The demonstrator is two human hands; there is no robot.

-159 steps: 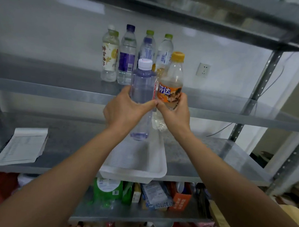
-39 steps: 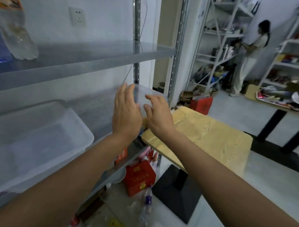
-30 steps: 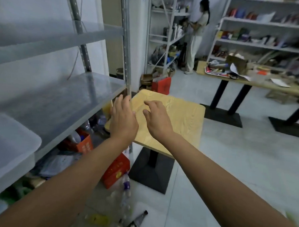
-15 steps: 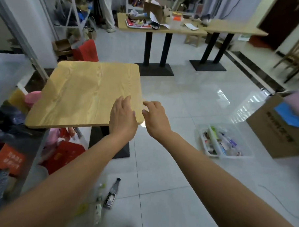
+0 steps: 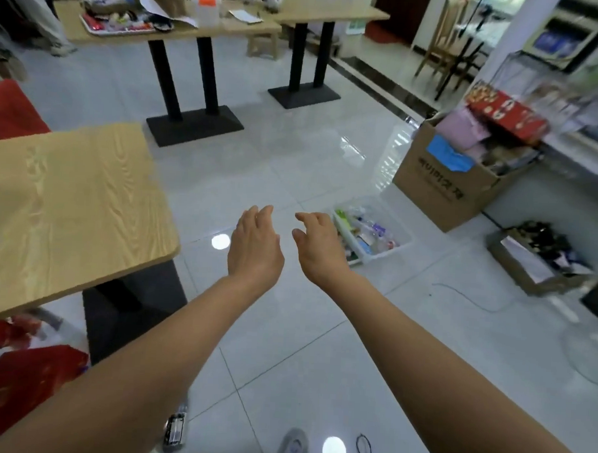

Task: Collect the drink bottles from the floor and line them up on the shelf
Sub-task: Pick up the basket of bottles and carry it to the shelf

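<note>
Hovering over the tiled floor [image 5: 293,157], the left hand [image 5: 255,245] and the right hand [image 5: 319,247] hold nothing, fingers loosely bent. Drink bottles [image 5: 369,229] lie in a white bin [image 5: 389,249] at 3 o'clock from the right hand. One more bottle [image 5: 175,430] lies on the floor at 7 o'clock from the left hand.

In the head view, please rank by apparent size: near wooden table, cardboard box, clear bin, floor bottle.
Largest to smallest:
near wooden table (nearness inflates it)
cardboard box
clear bin
floor bottle (partly hidden)

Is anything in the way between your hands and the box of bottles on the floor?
Nothing visible. The left hand and right hand are empty, and only bare floor lies before the clear box of bottles.
</note>
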